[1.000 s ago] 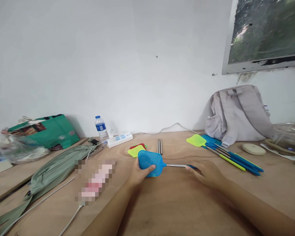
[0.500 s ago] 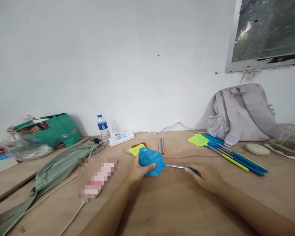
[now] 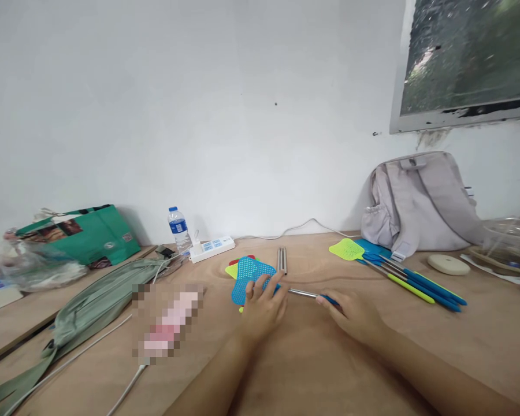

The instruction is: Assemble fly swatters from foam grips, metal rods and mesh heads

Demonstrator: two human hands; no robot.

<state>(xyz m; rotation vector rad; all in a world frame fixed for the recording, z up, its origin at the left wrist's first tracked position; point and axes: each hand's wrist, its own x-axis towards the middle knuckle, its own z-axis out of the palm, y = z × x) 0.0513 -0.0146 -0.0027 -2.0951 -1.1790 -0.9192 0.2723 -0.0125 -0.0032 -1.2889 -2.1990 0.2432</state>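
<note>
A blue fly swatter with a perforated head (image 3: pixel 248 277) and a thin metal shaft (image 3: pixel 303 293) lies across the middle in front of me. My right hand (image 3: pixel 353 312) is closed around its blue handle (image 3: pixel 328 300). Over the lower right of the head and the neck rests my left hand (image 3: pixel 264 306), back upward, fingers spread and touching the plastic. Beneath the blue head peek a yellow-green swatter head (image 3: pixel 231 271) and a red one (image 3: pixel 251 257), mostly hidden. Several metal rods (image 3: pixel 282 261) lie just beyond my left fingertips.
Yellow-green (image 3: pixel 345 249) and blue swatters with handles (image 3: pixel 433 289) lie to the right, before a grey backpack (image 3: pixel 424 202). A round whitish disc (image 3: pixel 448 264) is nearby. Leftward are a power strip (image 3: pixel 212 248), water bottle (image 3: pixel 178 228), green bag (image 3: pixel 99 234), strap bag (image 3: pixel 99 294) and blurred item (image 3: pixel 169 323).
My left hand has let go of the head's left edge and moved right over its neck, fingers spread. The swatter head has turned and lowered; my right hand keeps the handle.
</note>
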